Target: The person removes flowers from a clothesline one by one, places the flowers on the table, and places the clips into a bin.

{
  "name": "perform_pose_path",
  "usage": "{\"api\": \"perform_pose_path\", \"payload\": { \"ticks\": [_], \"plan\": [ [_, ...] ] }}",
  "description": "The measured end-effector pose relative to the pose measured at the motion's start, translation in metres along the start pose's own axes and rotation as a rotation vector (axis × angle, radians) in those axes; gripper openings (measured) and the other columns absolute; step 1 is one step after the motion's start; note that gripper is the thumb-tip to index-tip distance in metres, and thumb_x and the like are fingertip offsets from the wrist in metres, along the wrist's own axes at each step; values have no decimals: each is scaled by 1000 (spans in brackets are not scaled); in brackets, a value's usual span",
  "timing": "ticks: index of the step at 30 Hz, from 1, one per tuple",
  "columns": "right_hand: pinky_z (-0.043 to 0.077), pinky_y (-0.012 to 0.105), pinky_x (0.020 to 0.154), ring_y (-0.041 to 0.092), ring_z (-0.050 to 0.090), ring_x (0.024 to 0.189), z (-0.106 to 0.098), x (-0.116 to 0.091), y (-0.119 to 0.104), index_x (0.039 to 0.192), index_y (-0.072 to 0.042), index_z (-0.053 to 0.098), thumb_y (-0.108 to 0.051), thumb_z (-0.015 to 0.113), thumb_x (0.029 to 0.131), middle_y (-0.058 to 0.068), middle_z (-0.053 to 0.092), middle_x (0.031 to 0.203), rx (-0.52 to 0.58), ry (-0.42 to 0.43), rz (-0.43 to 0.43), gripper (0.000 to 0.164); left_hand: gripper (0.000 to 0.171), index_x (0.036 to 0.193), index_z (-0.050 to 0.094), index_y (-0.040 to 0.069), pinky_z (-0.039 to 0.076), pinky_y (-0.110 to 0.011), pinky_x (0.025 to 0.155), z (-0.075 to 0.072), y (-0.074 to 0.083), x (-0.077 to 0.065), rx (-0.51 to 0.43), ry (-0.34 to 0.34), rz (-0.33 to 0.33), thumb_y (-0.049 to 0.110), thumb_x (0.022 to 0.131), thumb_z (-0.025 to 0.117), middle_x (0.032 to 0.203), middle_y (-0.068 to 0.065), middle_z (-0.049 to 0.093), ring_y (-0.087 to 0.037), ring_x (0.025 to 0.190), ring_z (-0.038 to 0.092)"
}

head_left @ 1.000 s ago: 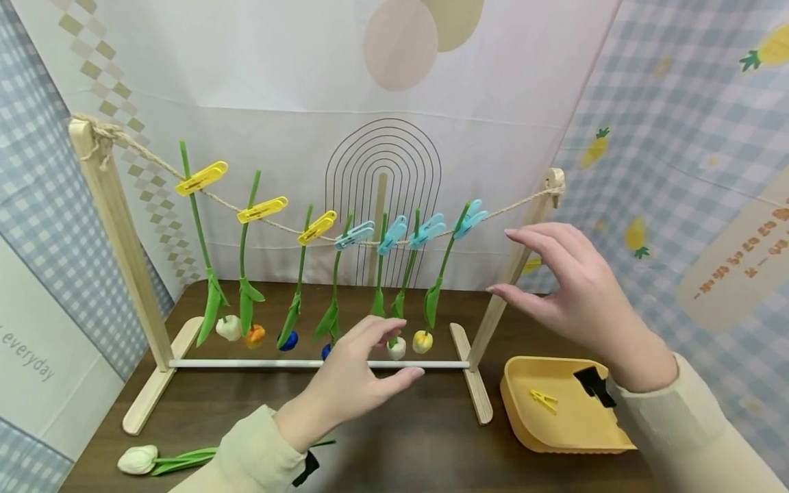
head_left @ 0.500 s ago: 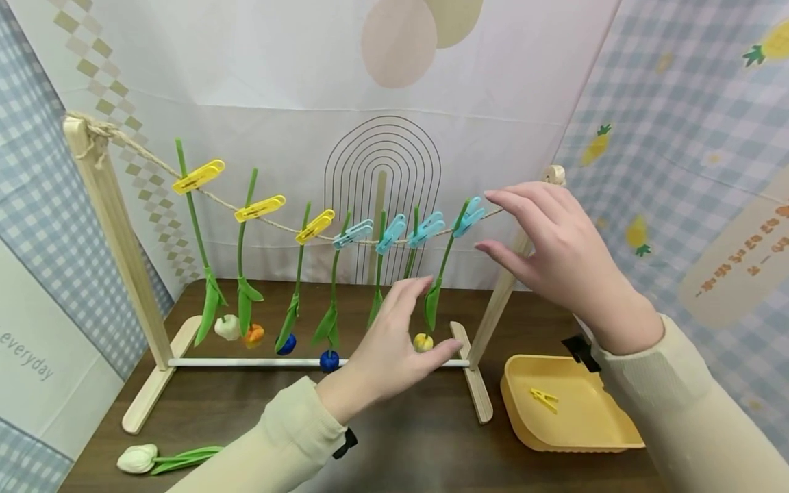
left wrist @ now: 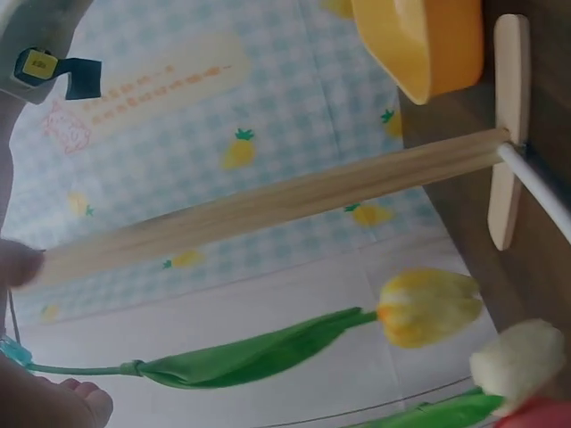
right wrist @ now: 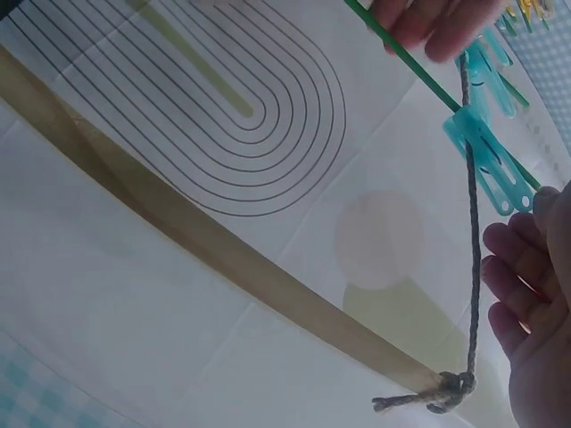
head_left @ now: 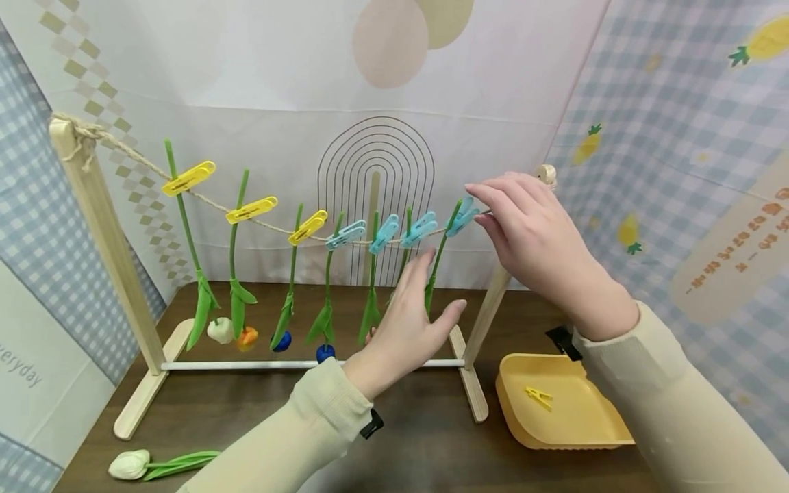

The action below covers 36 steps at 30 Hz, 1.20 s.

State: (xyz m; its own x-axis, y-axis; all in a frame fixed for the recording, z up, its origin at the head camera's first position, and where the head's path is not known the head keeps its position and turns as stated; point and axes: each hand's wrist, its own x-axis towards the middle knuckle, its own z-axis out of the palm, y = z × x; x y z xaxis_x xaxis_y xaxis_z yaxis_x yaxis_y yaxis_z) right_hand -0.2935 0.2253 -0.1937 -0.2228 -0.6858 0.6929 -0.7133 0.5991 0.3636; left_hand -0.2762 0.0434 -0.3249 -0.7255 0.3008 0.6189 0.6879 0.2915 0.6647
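Observation:
Artificial tulips hang head down from a rope, each stem clipped by a clothespin. My right hand (head_left: pixel 536 239) is at the rightmost blue clothespin (head_left: pixel 464 216), thumb and index finger apart around its handle end; the right wrist view shows the thumb close to the handles of that blue clothespin (right wrist: pixel 489 160), contact unclear. This clothespin holds the stem of a yellow tulip (left wrist: pixel 428 308). My left hand (head_left: pixel 407 329) is raised beside that stem, fingers extended and thumb spread, hiding some blooms. A white tulip (left wrist: pixel 517 361) hangs nearby.
Wooden posts (head_left: pixel 105 239) carry the rope; a white bar (head_left: pixel 246 365) joins their feet. More blue and yellow clothespins (head_left: pixel 189 179) line the rope. A yellow tray (head_left: pixel 579 438) holds a yellow clothespin (head_left: pixel 539 397). A loose white tulip (head_left: pixel 131 464) lies on the table at front left.
My right hand has moved left and up to the rightmost blue clothespin. My left hand has risen and moved right, toward the yellow tulip's stem. The view has shifted slightly.

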Motion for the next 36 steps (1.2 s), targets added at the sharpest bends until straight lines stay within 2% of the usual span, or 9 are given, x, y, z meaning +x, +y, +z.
{"api": "perform_pose_path", "payload": {
  "ticks": [5,16,21,27,32,36],
  "plan": [
    [34,47,106,41,53,107,3,1,2,119,9,59,1,62,92,23,62,109,0,-2,-19,29,69,152,20,7,31,-36,110,5,0,10,-10,41,49,21,97,57,148,-8,32,-14,137,28],
    [31,46,108,38,53,107,1,1,-1,108,7,61,2,64,90,21,62,104,78,0,-10,19,48,142,37,0,39,-31,104,8,0,18,-58,104,86,10,98,53,138,-12,43,-19,124,45],
    [30,46,109,37,54,107,0,-1,-2,105,7,60,1,63,90,20,62,103,114,3,-13,17,36,133,46,0,43,-24,97,9,-1,19,-72,140,103,10,99,53,123,-10,54,-17,113,53],
    [33,48,106,37,55,105,0,-1,-5,100,6,61,-1,62,91,19,62,100,128,26,-22,12,24,121,56,-3,49,-22,86,11,-1,21,-111,201,151,7,99,54,106,-10,62,-17,100,59],
    [33,47,105,36,55,103,-1,-2,-6,96,4,60,-2,62,91,18,63,97,124,40,-23,8,22,120,57,-1,50,-21,83,11,-4,21,-127,200,142,6,99,54,104,-10,62,-14,96,59],
    [34,48,101,34,57,100,-2,-3,-7,93,1,61,-9,58,95,14,64,94,102,63,-17,11,21,119,58,1,49,-22,83,10,-8,20,-137,180,146,6,99,54,104,-8,62,-12,95,59]
  ]
}}
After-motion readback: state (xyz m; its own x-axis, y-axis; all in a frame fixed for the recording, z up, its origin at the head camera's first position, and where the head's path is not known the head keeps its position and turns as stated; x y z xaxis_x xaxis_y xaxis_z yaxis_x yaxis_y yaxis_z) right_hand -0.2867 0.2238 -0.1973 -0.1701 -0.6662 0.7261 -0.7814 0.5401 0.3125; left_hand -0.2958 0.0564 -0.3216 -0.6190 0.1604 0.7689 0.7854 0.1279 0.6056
